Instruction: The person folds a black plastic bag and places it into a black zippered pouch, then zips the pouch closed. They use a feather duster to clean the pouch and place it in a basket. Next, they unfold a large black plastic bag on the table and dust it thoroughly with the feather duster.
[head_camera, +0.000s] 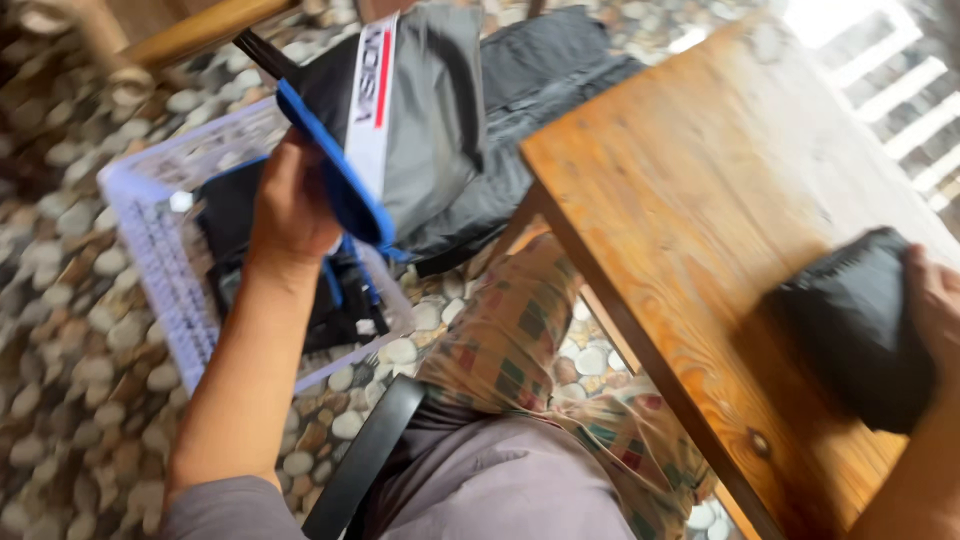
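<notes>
The left hand (292, 205), arm outstretched toward eleven o'clock, grips a grey-blue garment (400, 120) above the white basket (160, 260), while the right hand (935, 300) clasps a dark bundle (850, 325) near the wooden table (700, 200) edge.

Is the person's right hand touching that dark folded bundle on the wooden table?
Touching. The head view shows the right hand resting against the far edge of the dark folded bundle, which lies on the wooden table, with no gap between them.

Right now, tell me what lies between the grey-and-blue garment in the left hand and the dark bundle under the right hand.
In the head view, bare wooden tabletop separates the grey-and-blue garment from the dark bundle.
</notes>
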